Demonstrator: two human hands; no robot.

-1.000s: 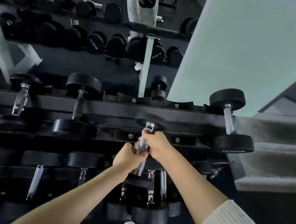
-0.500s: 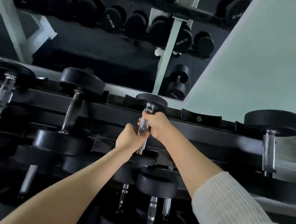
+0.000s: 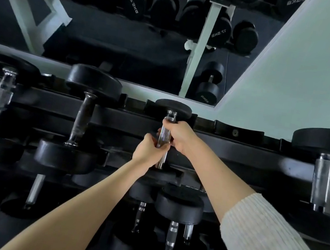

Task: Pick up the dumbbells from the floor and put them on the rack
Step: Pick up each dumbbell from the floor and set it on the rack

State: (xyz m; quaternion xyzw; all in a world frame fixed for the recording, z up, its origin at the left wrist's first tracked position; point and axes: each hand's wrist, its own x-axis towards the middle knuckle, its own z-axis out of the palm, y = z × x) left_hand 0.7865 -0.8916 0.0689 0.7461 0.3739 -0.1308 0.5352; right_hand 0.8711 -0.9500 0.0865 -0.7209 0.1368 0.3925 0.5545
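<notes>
A small black dumbbell (image 3: 173, 107) with a knurled chrome handle lies across the top tier of the black rack (image 3: 242, 147), its far head in a back saddle, its near head resting at the front rail. My left hand (image 3: 148, 151) grips the lower part of the handle. My right hand (image 3: 177, 134) grips the upper part from the right side. Both hands stay closed on the handle.
Larger dumbbells sit on the same tier: two at the left (image 3: 84, 116) (image 3: 2, 94) and one at the far right (image 3: 323, 171). An empty saddle (image 3: 235, 131) lies just right of my hands. More dumbbells (image 3: 175, 217) fill the lower tier. A mirror behind reflects another rack.
Both hands carried the small dumbbell up and forward from in front of the rack onto the top tier. The camera came closer to the rack.
</notes>
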